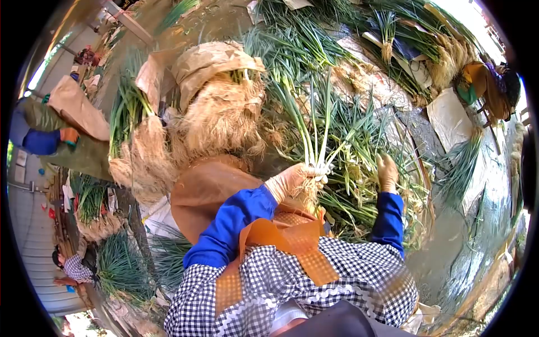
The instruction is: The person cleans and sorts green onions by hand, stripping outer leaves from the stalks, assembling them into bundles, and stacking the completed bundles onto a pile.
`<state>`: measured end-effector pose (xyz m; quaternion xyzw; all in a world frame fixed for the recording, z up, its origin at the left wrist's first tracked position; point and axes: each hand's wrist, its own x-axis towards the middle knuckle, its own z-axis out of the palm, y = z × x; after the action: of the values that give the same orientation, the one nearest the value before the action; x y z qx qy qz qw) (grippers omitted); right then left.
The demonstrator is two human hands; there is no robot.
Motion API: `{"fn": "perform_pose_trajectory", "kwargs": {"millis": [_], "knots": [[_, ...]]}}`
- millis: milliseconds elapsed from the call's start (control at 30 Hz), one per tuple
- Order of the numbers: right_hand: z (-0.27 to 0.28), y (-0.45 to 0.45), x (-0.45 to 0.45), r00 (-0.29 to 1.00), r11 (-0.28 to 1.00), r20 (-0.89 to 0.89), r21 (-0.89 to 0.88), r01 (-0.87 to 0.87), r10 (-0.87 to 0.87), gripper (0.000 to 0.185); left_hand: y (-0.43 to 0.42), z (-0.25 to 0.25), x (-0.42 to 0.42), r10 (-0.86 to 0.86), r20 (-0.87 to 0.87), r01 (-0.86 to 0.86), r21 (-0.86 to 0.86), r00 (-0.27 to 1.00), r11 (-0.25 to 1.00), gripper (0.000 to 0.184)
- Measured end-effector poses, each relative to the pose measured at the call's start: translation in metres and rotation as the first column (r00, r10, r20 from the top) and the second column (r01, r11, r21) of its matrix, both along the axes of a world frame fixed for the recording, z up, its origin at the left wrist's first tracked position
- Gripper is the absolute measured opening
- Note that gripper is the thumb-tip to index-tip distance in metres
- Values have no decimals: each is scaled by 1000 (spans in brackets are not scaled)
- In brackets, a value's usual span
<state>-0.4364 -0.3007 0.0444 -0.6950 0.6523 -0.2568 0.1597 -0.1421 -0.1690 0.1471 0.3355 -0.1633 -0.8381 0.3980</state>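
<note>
Nearest me, the left hand [295, 178] grips a few green onions [324, 137] near their roots, leaves pointing away. The right hand [387, 173] is by the loose heap of greens [351, 174]; I can't tell whether it's holding any. Farther off sits a paper-wrapped bundle [219, 115].

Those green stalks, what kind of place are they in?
Probably a vegetable sorting and bundling place: loose green stalks lie heaped, a rooty bundle has a brown wrapping, and another person is nearby.

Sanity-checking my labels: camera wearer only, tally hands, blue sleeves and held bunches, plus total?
Hands, left hand and right hand: 2
Blue sleeves, left sleeve and right sleeve: 2
Held bunch of green stalks: 1
Total: 5
</note>
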Motion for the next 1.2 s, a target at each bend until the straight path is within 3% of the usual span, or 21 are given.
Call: {"fn": "perform_pose_trajectory", "kwargs": {"millis": [33, 67, 133, 267, 300, 367, 467, 500, 533, 600, 667, 733, 767, 833, 867, 933, 1000, 1067, 1133, 1167, 1200], "knots": [[16, 3, 33, 913, 997, 404, 30, -78, 59, 32, 4, -1, -2, 16, 12, -16, -1, 1000, 1000, 18], [14, 2, 55, 821, 990, 568, 81, -117, 50, 34, 3, 0, -2, 35, 30, -34, -15, 999, 999, 18], [56, 11, 97, 734, 926, 677, 308, -220, -51, 36, 4, 9, 0, -21, 125, 22, 0, 992, 1000, 19], [57, 17, 108, 630, 443, 737, 493, -748, 243, 33, 13, 20, 17, 13, 183, -13, -1, 983, 1000, 20], [58, 19, 103, 596, 429, 780, 480, -766, 192, 30, 20, 26, 24, 70, 128, -69, -10, 989, 998, 20], [49, 7, 86, 748, 642, 662, 554, -530, 46, 30, 27, 27, 46, 4, 183, 3, -36, 983, 999, 21], [-87, -64, -13, 980, 922, 198, 386, -46, -34, 27, 42, 62, 74, 14, 210, -2, -56, 978, 998, 20], [-59, -47, -32, 897, 991, -438, 132, 9, 50, 26, 51, 74, 88, 30, 198, -20, -50, 980, 999, 20], [-165, -101, -122, 533, 932, -765, 318, -176, 362, 32, 59, 88, 104, 62, 194, -52, -55, 979, 997, 20], [-114, -80, -89, 704, 881, -701, 400, 253, 116, 53, 76, 126, 133, 161, 261, -135, -113, 952, 984, 19], [-47, -41, -23, 873, 980, -484, 198, 34, 68, 44, 92, 158, 166, 257, 135, -244, -105, 957, 964, 20], [12, -20, 57, 931, 973, -287, 109, -203, 226, 44, 105, 207, 179, 494, 220, -479, -119, 841, 869, 23], [28, -18, 95, 928, 958, -237, 58, -281, 286, 42, 111, 213, 208, 311, -103, -326, -230, 945, 917, 32], [61, -23, 168, 893, 899, -120, -14, -438, 433, 40, 128, 276, 204, 543, 48, -493, -359, 838, 793, 31], [88, -19, 206, 858, 858, -61, -35, -513, 511, 38, 135, 302, 220, 421, -60, -395, -488, 905, 779, 36], [143, -7, 278, 776, 776, 63, 33, -630, 628, 37, 153, 358, 244, 424, -106, -390, -633, 900, 669, 31], [162, -4, 344, 670, 678, 116, -194, -709, 734, 35, 169, 398, 270, 420, -75, -321, -769, 904, 553, 22], [177, -15, 399, 591, 434, -217, -495, -753, 777, 42, 177, 418, 326, 110, 151, 48, -771, 982, 635, 20], [181, -10, 457, 537, 410, -441, -354, -840, 719, 55, 203, 431, 293, 690, -18, -389, -837, 724, 386, 18], [162, -21, 484, 526, 346, -564, -400, -849, 637, 58, 207, 434, 291, 726, -60, -369, -888, 686, 275, 15], [160, -23, 502, 469, 392, -628, -269, -880, 621, 53, 218, 436, 308, 772, -27, -327, -915, 635, 237, 19]]}}
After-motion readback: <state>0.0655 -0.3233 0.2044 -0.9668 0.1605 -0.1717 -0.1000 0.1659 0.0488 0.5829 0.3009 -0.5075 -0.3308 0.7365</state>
